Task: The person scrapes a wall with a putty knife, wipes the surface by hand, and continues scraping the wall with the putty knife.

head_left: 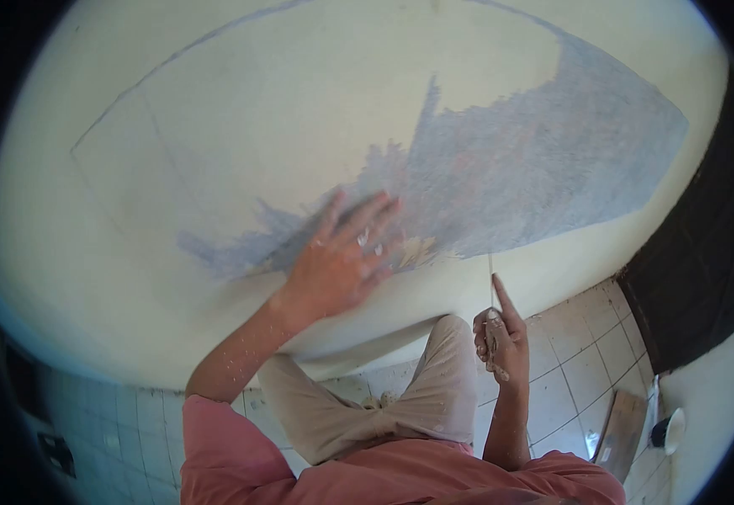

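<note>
My left hand (329, 265) lies against the cream wall (257, 126) with fingers spread. Its fingertips overlap the lower edge of a blue-grey scraped-looking patch (543, 160), and whitish specks dot the fingers and forearm. Lower and to the right, my right hand (503, 341) is wrapped round a slim tool (491, 282), index finger stretched along it. Only a thin, line-like part shows above the fist, its tip near the patch's bottom edge; I cannot tell what kind of tool it is. White residue coats that hand.
A dark curved line (190, 50) arcs across the wall above the patch. Pale floor tiles (569, 337) lie below, around my knees. To the right are a dark panel (703, 227), a wooden board (622, 429) and a white round container (675, 429).
</note>
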Demonstrator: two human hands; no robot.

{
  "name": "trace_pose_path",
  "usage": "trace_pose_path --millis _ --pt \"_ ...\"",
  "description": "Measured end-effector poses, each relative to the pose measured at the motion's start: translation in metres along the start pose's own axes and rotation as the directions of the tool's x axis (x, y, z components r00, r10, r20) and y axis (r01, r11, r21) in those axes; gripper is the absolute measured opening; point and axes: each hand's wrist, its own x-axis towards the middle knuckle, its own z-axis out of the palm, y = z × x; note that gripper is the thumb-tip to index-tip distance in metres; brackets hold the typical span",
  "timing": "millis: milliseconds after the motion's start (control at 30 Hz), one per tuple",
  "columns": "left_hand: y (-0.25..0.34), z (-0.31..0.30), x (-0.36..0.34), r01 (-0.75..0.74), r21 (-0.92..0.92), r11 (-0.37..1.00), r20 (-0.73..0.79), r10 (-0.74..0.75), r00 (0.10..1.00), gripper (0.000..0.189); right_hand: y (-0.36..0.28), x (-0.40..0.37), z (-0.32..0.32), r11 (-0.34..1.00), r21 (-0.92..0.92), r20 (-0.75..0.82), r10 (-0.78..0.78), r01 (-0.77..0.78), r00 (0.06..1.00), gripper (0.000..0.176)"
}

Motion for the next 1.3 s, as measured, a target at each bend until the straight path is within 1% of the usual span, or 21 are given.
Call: trace_pose_path --millis 33,67,167,267,367,400,467,500,567,633,667,733,767,833,867,967,1000,1067,1167,1267,1300 --pt "0.006 0.008 -0.016 -0.015 -0.143 0.99 0.029 0.019 0.999 0.041 -0.008 0.002 0.006 0.999 0.008 0.0 -0.031 0.032 1.0 0.051" --pt "0.012 0.011 -0.032 -0.027 -0.283 0.959 0.051 0.043 0.998 0.037 -0.017 0.001 0.013 0.994 0.092 0.018 -0.056 0.054 0.998 0.052" --pt "0.03 0.009 -0.074 0.224 -0.606 0.763 0.227 -0.104 0.968 0.033 -0.034 0.001 0.035 0.995 0.086 0.065 -0.063 0.058 0.996 0.045" --pt "0.046 0.011 -0.108 0.342 -0.744 0.574 0.167 -0.336 0.927 0.028 -0.019 0.009 0.046 0.996 0.037 0.203 0.077 -0.086 0.976 0.034" --pt "0.063 0.011 -0.13 0.479 -0.819 0.315 0.266 -0.53 0.805 0.025 -0.012 0.013 0.077 0.997 0.036 0.265 0.053 -0.065 0.963 0.025" --pt "0.068 0.012 -0.135 0.498 -0.827 0.26 0.293 -0.558 0.777 0.025 -0.012 0.013 0.087 0.997 0.059 0.274 0.033 -0.051 0.961 0.026" --pt "0.075 0.017 -0.144 0.529 -0.837 0.144 0.35 -0.601 0.718 0.025 -0.015 0.011 0.104 0.985 0.143 0.331 0.046 -0.099 0.942 0.027" --pt "0.076 0.018 -0.146 0.525 -0.842 0.123 0.355 -0.606 0.712 0.025 -0.018 0.01 0.11 0.975 0.182 0.355 0.052 -0.124 0.933 0.028" --pt "0.078 0.019 -0.148 0.519 -0.851 0.077 0.373 -0.607 0.702 0.025 -0.021 0.009 0.118 0.978 0.125 0.397 0.105 -0.167 0.912 0.03" --pt "0.074 0.016 -0.142 0.51 -0.856 0.085 0.365 -0.601 0.711 0.025 -0.019 0.009 0.12 0.978 0.106 0.414 0.12 -0.179 0.903 0.032" --pt "0.07 0.014 -0.14 0.506 -0.858 0.09 0.361 -0.596 0.717 0.025 -0.018 0.008 0.121 0.972 0.145 0.434 0.104 -0.183 0.895 0.034" --pt "0.061 0.016 -0.134 0.444 -0.894 0.059 0.317 -0.615 0.722 0.029 -0.018 0.008 0.124 0.957 0.219 0.471 0.067 -0.19 0.88 0.037" --pt "0.056 0.017 -0.129 0.41 -0.911 0.043 0.295 -0.626 0.722 0.031 -0.022 0.007 0.126 0.959 0.201 0.489 0.079 -0.201 0.869 0.039" --pt "0.047 0.016 -0.11 0.27 -0.957 -0.105 0.268 -0.677 0.685 0.036 -0.032 0.005 0.128 0.961 0.16 0.525 0.112 -0.227 0.844 0.043" --pt "0.044 0.016 -0.101 0.193 -0.965 -0.179 0.263 -0.705 0.658 0.039 -0.031 0.006 0.13 0.964 0.13 0.524 0.131 -0.231 0.842 0.04" --pt "0.028 0.019 -0.075 0.048 -0.947 -0.317 0.27 -0.707 0.654 0.04 -0.019 0.006 0.139 0.967 0.108 0.474 0.153 -0.23 0.867 0.035" --pt "0.024 0.018 -0.065 0.032 -0.944 -0.328 0.268 -0.708 0.654 0.039 -0.012 0.006 0.143 0.971 0.116 0.422 0.142 -0.209 0.896 0.026" --pt "0.022 0.015 -0.044 -0.005 -0.939 -0.343 0.254 -0.708 0.659 0.036 -0.008 0.009 0.142 0.947 0.138 0.453 0.201 -0.291 0.868 0.024" --pt "0.027 0.015 -0.023 0.004 -0.896 -0.444 0.354 -0.708 0.611 0.033 -0.006 0.008 0.142 0.906 0.228 0.477 0.216 -0.358 0.852 0.025" --pt "0.033 0.012 -0.012 -0.004 -0.894 -0.447 0.356 -0.717 0.599 0.029 -0.005 0.008 0.135 0.811 0.389 0.533 0.189 -0.437 0.825 0.024" --pt "0.033 0.014 -0.009 0.006 -0.895 -0.446 0.355 -0.704 0.615 0.027 -0.005 0.005 0.129 0.777 0.435 0.557 0.164 -0.455 0.814 0.023"
